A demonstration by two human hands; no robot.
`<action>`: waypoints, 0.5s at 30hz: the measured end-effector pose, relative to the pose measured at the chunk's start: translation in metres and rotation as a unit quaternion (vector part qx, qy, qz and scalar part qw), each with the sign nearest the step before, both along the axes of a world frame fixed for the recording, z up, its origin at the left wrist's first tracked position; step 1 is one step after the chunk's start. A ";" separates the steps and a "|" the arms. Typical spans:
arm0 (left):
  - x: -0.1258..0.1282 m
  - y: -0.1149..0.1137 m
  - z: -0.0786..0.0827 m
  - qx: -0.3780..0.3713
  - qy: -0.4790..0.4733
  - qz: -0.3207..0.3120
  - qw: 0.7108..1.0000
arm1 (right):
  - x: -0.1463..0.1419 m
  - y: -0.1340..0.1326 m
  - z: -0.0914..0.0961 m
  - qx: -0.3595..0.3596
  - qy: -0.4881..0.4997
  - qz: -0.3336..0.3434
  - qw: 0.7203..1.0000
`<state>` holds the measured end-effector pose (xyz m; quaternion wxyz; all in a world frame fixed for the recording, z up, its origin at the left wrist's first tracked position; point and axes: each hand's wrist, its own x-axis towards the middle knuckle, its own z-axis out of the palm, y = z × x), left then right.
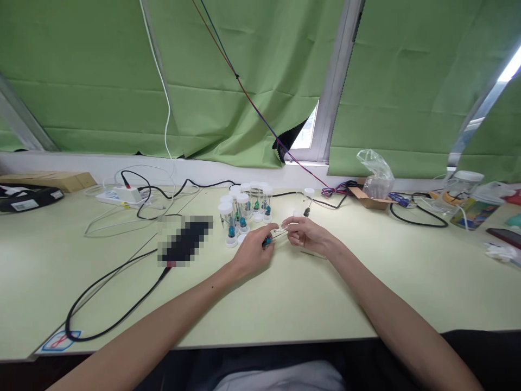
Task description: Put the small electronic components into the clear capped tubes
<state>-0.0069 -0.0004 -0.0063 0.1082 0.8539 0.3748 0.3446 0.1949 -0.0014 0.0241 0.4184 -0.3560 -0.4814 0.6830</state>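
1. Piece in hand, small and teal-blue (pixel 267 240), sits in the left hand (pixel 255 248), just over the tabletop (pixel 309 304) in front of the person; the left fingers are closed round it.
2. Its thin stem (pixel 279 235) leaves the left fingers and points across toward the right hand (pixel 307 233). The long axis runs roughly left to right, close to level from where I stand; which end counts as its top, I can't make out.
3. Between the hands is a pale bit (pixel 280 229), seemingly pinched by the right fingers, too small to make out its shape.
4. Partway, I'd judge: upright clear tubes (pixel 243 205) cluster just beyond the left hand, several with blue or green pieces inside and white ends on. Those look finished; the held piece, outside any tube, does not.
5. Beyond the right hand, a dark stemmed piece (pixel 306 212) is outside the cluster, apparently unfinished too.
6. Under the right wrist, a thin rod (pixel 313 254) lies on the tabletop, apart from the tubes.
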 end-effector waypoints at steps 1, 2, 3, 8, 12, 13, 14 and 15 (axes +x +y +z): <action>0.000 0.000 0.000 -0.002 -0.003 -0.002 1.000 | 0.000 0.000 0.000 -0.001 0.001 -0.002 1.000; 0.001 0.000 0.001 -0.006 -0.007 -0.005 1.000 | 0.000 0.001 -0.001 -0.001 0.003 -0.003 1.000; 0.001 0.000 0.001 -0.009 -0.011 -0.007 1.000 | 0.000 0.002 -0.002 0.000 0.005 -0.004 1.000; 0.005 -0.001 0.003 -0.032 -0.036 0.001 0.999 | -0.003 0.002 -0.002 0.035 0.019 -0.014 0.999; 0.008 -0.003 0.005 -0.056 -0.058 0.012 0.997 | -0.007 -0.003 0.001 0.071 0.020 -0.025 0.997; 0.008 -0.003 0.006 -0.061 -0.059 0.013 0.996 | -0.008 -0.004 0.001 0.083 0.007 -0.028 0.996; 0.008 -0.003 0.006 -0.065 -0.059 0.014 0.996 | -0.009 -0.005 0.001 0.098 -0.008 -0.033 0.995; 0.008 -0.004 0.006 -0.067 -0.057 0.015 0.996 | -0.009 -0.005 0.001 0.113 -0.021 -0.039 0.993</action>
